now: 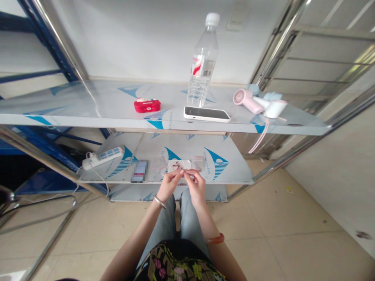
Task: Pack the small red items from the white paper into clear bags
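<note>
My left hand (170,185) and my right hand (195,186) meet at the fingertips, just in front of the middle shelf's front edge. Both are closed in a pinch; whatever lies between the fingers is too small to make out. Right behind them a white tray (179,164) holds small dark reddish pieces. A clear plastic bag (160,164) lies left of the tray, and another small clear bag (198,162) lies right of it. Further left is a phone (140,171) with a lit, blurred screen.
A power strip (102,157) with a white cable lies at the middle shelf's left. The upper shelf (114,105) bears a red case (147,105), a clear bottle (202,62), a white-edged phone (206,114) and a pink handheld fan (248,101).
</note>
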Demonstrator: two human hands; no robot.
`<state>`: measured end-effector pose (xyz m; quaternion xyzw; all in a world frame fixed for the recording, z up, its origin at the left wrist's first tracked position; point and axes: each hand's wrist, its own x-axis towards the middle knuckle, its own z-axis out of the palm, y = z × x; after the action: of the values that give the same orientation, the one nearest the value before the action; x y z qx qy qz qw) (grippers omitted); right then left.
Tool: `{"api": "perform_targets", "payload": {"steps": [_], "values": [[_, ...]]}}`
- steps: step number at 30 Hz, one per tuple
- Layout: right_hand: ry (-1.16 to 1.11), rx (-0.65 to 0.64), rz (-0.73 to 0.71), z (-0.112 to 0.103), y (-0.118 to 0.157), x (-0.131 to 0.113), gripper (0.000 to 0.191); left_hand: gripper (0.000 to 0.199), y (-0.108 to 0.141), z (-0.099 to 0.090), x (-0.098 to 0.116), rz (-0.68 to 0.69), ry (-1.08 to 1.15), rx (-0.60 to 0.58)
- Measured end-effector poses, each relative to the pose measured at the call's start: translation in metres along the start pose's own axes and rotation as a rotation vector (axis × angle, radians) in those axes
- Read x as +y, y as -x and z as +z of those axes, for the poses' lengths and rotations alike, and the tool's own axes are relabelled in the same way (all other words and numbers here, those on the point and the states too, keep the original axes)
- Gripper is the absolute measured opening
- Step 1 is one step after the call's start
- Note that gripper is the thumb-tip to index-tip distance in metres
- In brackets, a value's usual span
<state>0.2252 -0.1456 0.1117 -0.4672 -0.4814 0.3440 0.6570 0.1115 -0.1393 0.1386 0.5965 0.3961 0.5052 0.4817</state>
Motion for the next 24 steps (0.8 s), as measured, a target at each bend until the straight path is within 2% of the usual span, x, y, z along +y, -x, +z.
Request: {"api": "perform_targets", "payload": {"steps": [6, 11, 18, 21, 24], "values": [[0.079, 0.051, 0.029, -0.007, 0.0, 0.001, 0.025, 0.034, -0.001, 0.014, -0.005, 0.044, -0.072, 0.101], [0.098, 0.084, 0.042, -0.013, -0.001, 0.002, 0.028, 0.026, -0.005, 0.014, -0.008, -0.037, -0.056, 0.222], [0.079, 0.041, 0.1, -0.021, -0.008, 0.01, 0.033, 0.028, -0.013, 0.008, -0.018, -0.144, 0.112, 0.247], [0.041, 0.011, 0.097, -0.025, -0.009, 0.021, 0.033, 0.032, -0.014, 0.008, -0.026, -0.19, 0.14, 0.245], [0.03, -0.017, 0.17, -0.029, -0.007, 0.04, 0.035, 0.038, -0.014, 0.01, -0.045, -0.279, 0.175, 0.224]]}}
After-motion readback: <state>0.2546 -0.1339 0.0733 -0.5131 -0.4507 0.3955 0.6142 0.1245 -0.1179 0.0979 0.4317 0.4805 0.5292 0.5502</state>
